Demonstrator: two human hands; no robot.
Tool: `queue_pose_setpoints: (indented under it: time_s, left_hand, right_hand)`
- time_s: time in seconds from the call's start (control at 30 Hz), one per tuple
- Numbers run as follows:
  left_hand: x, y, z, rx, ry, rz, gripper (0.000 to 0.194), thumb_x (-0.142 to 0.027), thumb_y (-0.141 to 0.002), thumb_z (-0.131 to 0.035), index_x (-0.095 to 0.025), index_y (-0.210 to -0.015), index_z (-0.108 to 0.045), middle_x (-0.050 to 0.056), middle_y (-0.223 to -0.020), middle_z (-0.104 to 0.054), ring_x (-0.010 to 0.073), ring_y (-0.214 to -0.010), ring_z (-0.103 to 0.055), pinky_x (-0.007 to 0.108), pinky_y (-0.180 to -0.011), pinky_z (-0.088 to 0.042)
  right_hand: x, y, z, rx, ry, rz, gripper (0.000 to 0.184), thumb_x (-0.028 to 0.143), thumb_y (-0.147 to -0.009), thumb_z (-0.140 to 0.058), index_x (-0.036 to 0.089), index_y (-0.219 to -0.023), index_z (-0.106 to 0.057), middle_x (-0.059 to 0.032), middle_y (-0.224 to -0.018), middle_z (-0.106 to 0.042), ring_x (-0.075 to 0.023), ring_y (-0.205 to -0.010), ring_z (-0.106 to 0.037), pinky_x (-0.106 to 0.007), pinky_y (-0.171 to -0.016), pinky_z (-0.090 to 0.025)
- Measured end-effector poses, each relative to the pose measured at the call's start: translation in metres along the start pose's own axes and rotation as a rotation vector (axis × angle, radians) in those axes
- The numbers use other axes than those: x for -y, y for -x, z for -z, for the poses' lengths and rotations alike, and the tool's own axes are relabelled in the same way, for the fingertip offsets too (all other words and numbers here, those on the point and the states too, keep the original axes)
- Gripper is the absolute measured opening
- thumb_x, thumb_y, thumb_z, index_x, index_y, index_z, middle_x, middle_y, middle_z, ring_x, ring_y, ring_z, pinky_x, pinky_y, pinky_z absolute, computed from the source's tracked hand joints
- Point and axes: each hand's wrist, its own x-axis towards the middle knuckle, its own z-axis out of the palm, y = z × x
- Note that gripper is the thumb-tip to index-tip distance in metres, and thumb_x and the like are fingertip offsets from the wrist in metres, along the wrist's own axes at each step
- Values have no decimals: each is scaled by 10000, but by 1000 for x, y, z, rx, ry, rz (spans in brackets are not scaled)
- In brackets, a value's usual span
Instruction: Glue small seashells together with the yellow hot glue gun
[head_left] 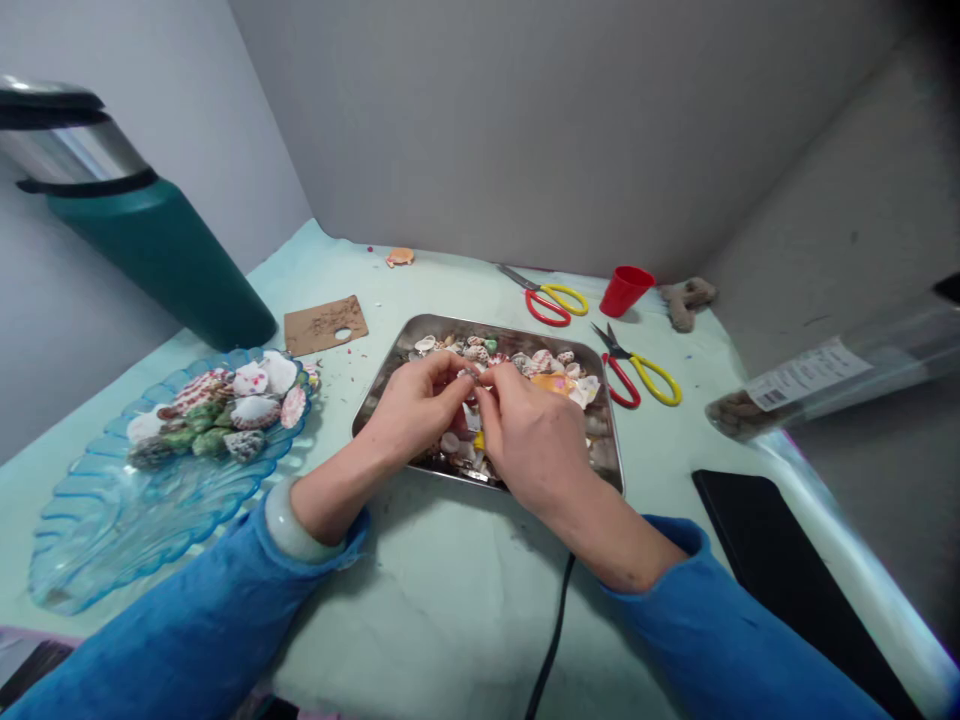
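Observation:
My left hand [427, 400] and my right hand [534, 425] meet over a metal tray [611, 440]. Fingertips of both pinch a small greyish shell [469, 374], mostly covered by the fingers, so its exact form is hard to make out. Beneath them, the tray holds many small shells [544, 360], white, speckled and reddish, along with an orange-yellow piece [553, 383]. Left of my left hand, a clear blue leaf-shaped dish [150, 520] carries larger scallop shells [255, 412] and green and grey spiral shells [202, 430].
A green bottle [165, 250] stands back left by a brown card [326, 325]. Two pairs of scissors [551, 297] [634, 370], a red cup [627, 291] and a clear tube [817, 370] lie to the right. A black flat object [780, 560] and a cable [553, 640] are nearer.

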Motion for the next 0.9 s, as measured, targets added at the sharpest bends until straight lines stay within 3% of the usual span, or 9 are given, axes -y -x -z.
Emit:
queue_pose_setpoints:
  time_s: [0.9]
  left_hand:
    - [-2,1,-1,1,1,16,87,-240,-842,-526,-185,-868,-589,-22,-575,-588,107,-475,-570,201,-464,-447]
  right_hand:
    - [-1,0,1,12,-3,-2,199,270,-934,-414,161,-887,-574,-38,-699,-661,-163,-573,-590,-275,-524,-249]
